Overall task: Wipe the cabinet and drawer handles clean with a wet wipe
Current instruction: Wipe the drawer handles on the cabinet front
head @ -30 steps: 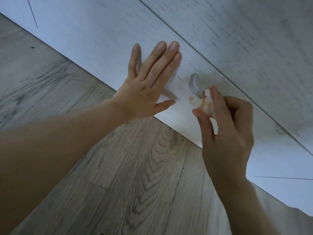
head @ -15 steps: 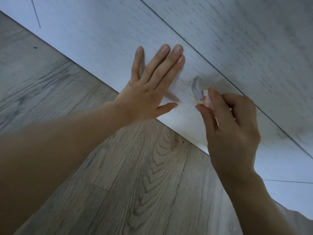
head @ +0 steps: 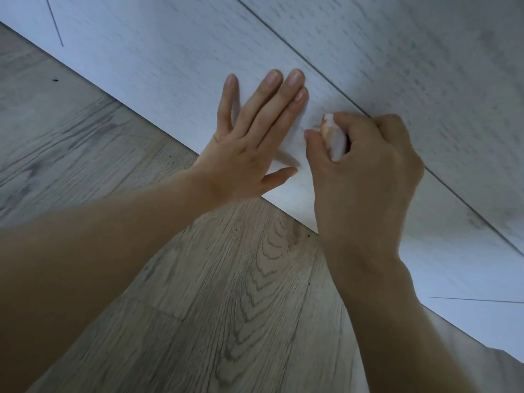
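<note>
My right hand (head: 365,168) grips a folded white wet wipe (head: 334,137) stained orange, and presses it against the lowest white drawer front (head: 170,80). The small grey handle is hidden under the wipe and my fingers. A faint orange smudge (head: 313,126) shows on the panel just left of the wipe. My left hand (head: 255,131) lies flat on the same drawer front, fingers straight, just left of the wipe.
A dark seam (head: 312,63) separates this drawer from the panel above. Grey wood-grain floor (head: 212,293) runs below the drawer's bottom edge. A pale piece of cloth (head: 467,364) shows at the lower right corner.
My right hand moved up over the grey handle with the wipe, covering it fully. My left hand stayed flat on the drawer front.
</note>
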`<state>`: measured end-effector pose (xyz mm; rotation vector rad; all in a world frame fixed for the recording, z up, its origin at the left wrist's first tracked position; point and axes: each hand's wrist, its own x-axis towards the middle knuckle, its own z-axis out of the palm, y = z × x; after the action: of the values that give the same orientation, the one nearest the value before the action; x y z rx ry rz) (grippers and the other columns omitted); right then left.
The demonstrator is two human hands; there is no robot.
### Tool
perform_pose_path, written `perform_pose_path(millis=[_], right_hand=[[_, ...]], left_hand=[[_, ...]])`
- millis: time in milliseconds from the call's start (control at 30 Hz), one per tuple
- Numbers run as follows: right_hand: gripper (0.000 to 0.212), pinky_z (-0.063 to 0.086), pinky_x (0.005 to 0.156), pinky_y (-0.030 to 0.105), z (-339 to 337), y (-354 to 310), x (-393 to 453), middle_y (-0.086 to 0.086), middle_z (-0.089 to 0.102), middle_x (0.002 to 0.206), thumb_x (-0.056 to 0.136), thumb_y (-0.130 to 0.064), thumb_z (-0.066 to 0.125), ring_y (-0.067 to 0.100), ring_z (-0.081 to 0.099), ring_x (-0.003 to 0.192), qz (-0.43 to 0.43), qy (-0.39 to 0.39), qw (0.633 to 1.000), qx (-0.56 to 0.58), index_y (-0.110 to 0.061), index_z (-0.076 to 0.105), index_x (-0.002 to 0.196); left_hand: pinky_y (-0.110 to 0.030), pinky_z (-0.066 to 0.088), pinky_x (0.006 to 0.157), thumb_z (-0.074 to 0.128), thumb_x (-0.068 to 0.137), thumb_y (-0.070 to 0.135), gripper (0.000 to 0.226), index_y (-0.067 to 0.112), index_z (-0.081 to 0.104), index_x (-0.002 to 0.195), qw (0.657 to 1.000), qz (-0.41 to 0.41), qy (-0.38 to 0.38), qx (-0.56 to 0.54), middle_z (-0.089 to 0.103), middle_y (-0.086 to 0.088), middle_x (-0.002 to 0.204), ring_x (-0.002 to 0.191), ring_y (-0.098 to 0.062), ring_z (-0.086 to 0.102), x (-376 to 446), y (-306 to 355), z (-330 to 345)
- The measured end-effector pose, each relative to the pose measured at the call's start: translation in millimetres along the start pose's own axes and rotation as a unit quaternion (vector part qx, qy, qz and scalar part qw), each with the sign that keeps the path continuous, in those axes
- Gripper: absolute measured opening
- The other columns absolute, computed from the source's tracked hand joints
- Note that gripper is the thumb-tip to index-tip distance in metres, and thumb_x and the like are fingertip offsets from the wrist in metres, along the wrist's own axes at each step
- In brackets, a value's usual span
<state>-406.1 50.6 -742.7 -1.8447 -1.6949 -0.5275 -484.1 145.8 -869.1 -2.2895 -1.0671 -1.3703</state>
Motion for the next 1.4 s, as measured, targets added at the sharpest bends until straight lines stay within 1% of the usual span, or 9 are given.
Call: perform_pose_path(millis=[267,467,700,800,900,1033,1200,1333,1400], right_hand=[[0.015,0.031,0.058,0.018,-12.0,19.6,-10.0,0.015,0.058,0.078,0.085,-0.013,0.07,0.019,0.048,0.065,-0.067,-0.02,0.997,-0.022,0.001,0.07,0.089],[0.013,0.028,0.061,0.017,-21.8,47.7,-19.5,0.016,0.054,0.078,0.086,-0.009,0.068,0.026,0.05,0.067,-0.097,-0.01,0.995,-0.024,0.003,0.069,0.086],[0.013,0.032,0.065,0.015,-36.2,82.0,-33.4,0.016,0.057,0.082,0.087,-0.008,0.067,0.023,0.051,0.07,-0.1,-0.015,0.994,-0.042,0.004,0.068,0.093],[0.016,0.033,0.066,0.008,-40.8,85.7,-42.5,0.01,0.054,0.084,0.088,-0.01,0.066,0.008,0.045,0.072,-0.026,-0.006,1.0,-0.009,0.001,0.068,0.098],[0.022,0.031,0.069,-0.003,-40.1,81.2,-47.8,-0.001,0.051,0.085,0.091,-0.025,0.061,-0.002,0.044,0.067,0.179,0.028,0.981,0.065,-0.006,0.069,0.1],[0.021,0.045,0.072,0.016,-31.4,72.2,-48.0,-0.006,0.064,0.079,0.094,-0.038,0.053,0.001,0.056,0.071,0.351,-0.009,0.914,0.204,-0.025,0.069,0.095],[0.028,0.042,0.065,0.015,-25.9,49.6,-50.0,-0.012,0.064,0.075,0.098,-0.033,0.048,0.0,0.059,0.071,0.405,0.013,0.877,0.259,-0.035,0.062,0.074],[0.025,0.041,0.067,0.016,-27.4,37.9,-57.0,0.001,0.066,0.089,0.096,-0.036,0.051,0.01,0.061,0.083,0.416,0.015,0.872,0.258,-0.02,0.069,0.09],[0.016,0.04,0.065,0.013,-29.5,26.3,-57.5,-0.003,0.066,0.087,0.093,-0.038,0.056,0.004,0.059,0.078,0.402,-0.005,0.877,0.264,-0.031,0.067,0.084]], left_hand=[[-0.051,-0.006,0.114,0.05,0.089,0.057,0.09,0.008,0.001,0.146,1.0,-0.004,-0.028,0.009,0.007,-0.012,0.15,0.145,-0.019,-0.013,0.8,0.2,-5.6],[-0.055,0.0,0.113,0.052,0.087,0.056,0.091,0.004,0.006,0.145,0.999,-0.005,-0.044,0.019,0.009,-0.015,0.149,0.139,-0.033,0.009,1.8,4.8,-13.9],[-0.054,0.003,0.113,0.052,0.088,0.055,0.09,0.002,0.01,0.147,0.997,0.001,-0.059,0.043,0.008,-0.015,0.151,0.141,-0.031,0.01,2.9,3.3,-26.6],[-0.055,0.002,0.113,0.051,0.088,0.055,0.09,0.005,0.009,0.149,0.995,0.023,-0.076,0.056,0.006,-0.015,0.152,0.142,-0.031,0.009,2.3,-0.7,-34.4],[-0.054,-0.001,0.113,0.051,0.087,0.056,0.093,0.008,0.004,0.151,0.993,0.05,-0.089,0.065,0.004,-0.014,0.154,0.143,-0.031,0.006,3.9,-5.7,-41.4],[-0.053,-0.004,0.113,0.053,0.085,0.058,0.097,0.01,0.0,0.151,0.989,0.067,-0.103,0.079,0.001,-0.014,0.155,0.144,-0.031,0.003,9.4,-8.6,-49.3],[-0.055,-0.003,0.113,0.059,0.082,0.056,0.101,0.01,0.001,0.151,0.986,0.067,-0.127,0.082,0.005,-0.016,0.156,0.144,-0.032,0.004,19.3,-11.0,-57.5],[-0.056,0.0,0.113,0.059,0.081,0.056,0.1,0.01,0.005,0.151,0.982,0.078,-0.143,0.092,0.006,-0.015,0.156,0.144,-0.031,0.005,20.8,-12.1,-63.0],[-0.056,0.0,0.113,0.06,0.081,0.055,0.099,0.011,0.006,0.151,0.979,0.081,-0.16,0.096,0.004,-0.014,0.156,0.144,-0.03,0.005,21.6,-12.4,-66.8]])
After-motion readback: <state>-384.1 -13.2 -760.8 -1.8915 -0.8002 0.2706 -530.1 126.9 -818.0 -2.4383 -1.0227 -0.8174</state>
